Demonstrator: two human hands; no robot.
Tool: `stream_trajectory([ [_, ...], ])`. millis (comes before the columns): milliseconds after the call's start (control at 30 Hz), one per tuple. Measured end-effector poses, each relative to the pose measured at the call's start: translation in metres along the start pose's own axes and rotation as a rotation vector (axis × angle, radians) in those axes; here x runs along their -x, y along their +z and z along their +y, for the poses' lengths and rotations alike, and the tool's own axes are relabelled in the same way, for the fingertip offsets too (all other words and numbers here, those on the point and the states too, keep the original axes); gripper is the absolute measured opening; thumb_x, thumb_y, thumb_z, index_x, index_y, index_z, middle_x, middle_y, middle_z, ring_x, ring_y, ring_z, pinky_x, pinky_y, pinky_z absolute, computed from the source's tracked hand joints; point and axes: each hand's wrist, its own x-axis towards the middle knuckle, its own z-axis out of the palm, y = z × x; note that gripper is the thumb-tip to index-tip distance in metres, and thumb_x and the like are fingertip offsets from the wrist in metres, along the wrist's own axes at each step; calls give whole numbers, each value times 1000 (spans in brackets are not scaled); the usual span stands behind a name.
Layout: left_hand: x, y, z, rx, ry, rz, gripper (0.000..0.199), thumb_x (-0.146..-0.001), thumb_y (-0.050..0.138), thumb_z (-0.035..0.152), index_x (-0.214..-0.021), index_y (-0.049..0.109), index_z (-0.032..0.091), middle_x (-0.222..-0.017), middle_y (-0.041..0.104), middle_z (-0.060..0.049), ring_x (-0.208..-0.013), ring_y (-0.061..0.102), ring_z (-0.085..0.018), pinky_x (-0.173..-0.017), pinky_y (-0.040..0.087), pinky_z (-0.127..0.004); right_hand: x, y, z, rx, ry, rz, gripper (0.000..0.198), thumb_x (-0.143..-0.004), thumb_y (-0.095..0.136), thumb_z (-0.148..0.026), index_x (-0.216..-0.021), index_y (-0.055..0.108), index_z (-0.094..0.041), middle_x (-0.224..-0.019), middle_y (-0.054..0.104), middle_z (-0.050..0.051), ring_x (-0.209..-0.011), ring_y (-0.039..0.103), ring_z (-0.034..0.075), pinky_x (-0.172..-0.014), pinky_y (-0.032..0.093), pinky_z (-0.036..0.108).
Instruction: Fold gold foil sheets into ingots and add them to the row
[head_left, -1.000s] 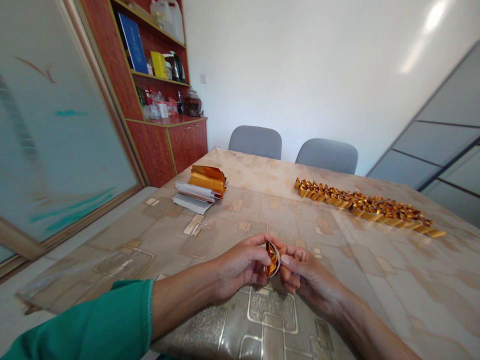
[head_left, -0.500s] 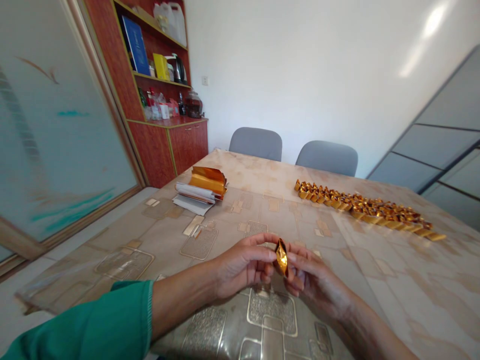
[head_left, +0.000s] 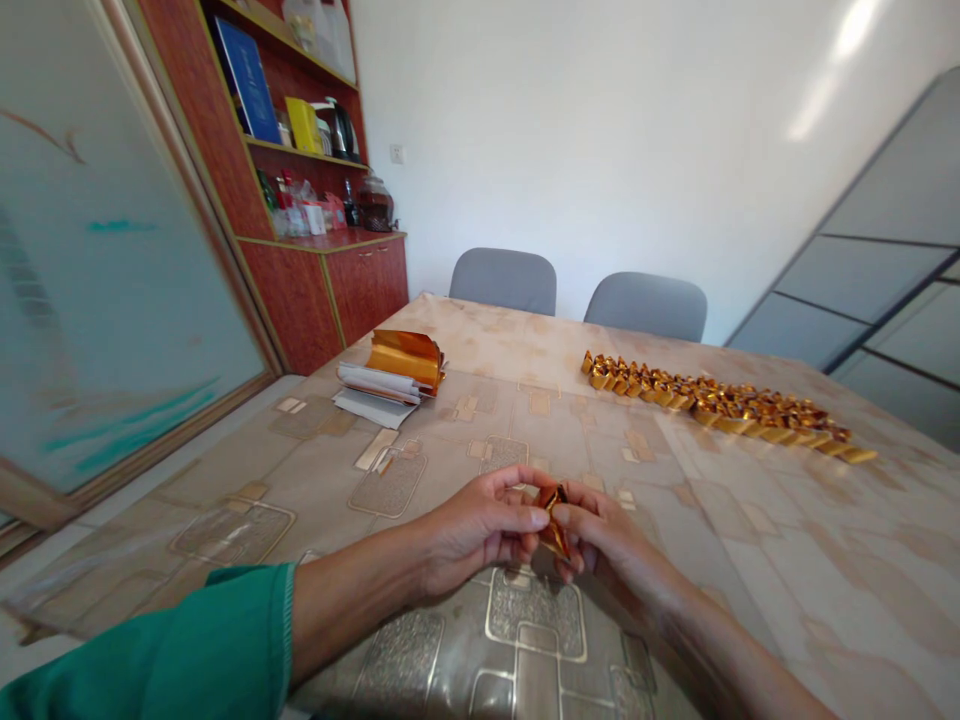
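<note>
I am pinching a gold foil piece (head_left: 556,541) in both hands.
My left hand (head_left: 478,527) and right hand (head_left: 611,538), fingers curled, are gripping it above the table (head_left: 675,455); my thumbs are now sitting closer together than half a second ago.

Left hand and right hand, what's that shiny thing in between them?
A small folded gold paper piece lies between the left hand and the right hand, pinched by both. The head view shows it.

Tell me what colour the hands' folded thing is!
The folded piece shows shiny gold in the head view.
</note>
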Motion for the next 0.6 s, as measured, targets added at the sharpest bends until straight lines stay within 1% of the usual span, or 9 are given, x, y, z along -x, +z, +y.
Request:
stream_trajectory([
  [133,0,-1,-1,0,-14,-8,39,-76,75,17,-110,58,18,-62,58,4,-54,52,-7,-53,37,-17,0,2,0,-42,-24,-31,26,-80,75,-36,-88,66,-14,-55,59,-3,-40,43,5,-42,41,17],
  [333,0,0,-2,-12,-10,-11,38,-75,76,19,-108,56,17,-67,59,3,-55,53,-7,-55,38,-18,-1,3,1,-32,8,-46,27,-82,71,-39,-93,65,-14,-60,61,-2,-40,41,5,-41,41,17],
  [467,-1,-1,-3,9,-12,-22,36,-76,76,20,-106,56,18,-64,58,4,-56,53,-7,-56,39,-18,-1,3,1,-22,8,-37,26,-82,71,-39,-88,65,-14,-60,60,-2,-40,39,5,-40,40,17],
  [600,-1,-1,0,41,-24,-37,40,-75,77,19,-109,56,18,-67,60,3,-55,52,-6,-56,39,-18,3,2,-3,-105,5,-65,32,-82,72,-44,-93,67,-15,-63,63,0,-44,45,6,-44,42,18],
])
